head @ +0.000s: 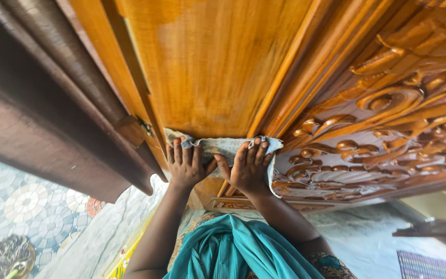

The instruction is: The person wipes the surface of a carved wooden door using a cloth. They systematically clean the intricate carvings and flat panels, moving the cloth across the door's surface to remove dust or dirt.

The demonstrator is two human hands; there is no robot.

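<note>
Pressing cloth under both hands against door.

A big shiny wooden door carries the cloth. The pale cloth lies flat on it, right under both hands and between them. Carved wooden swirls sit just to the right of the hands. A dark brown frame runs along on their left.
</note>
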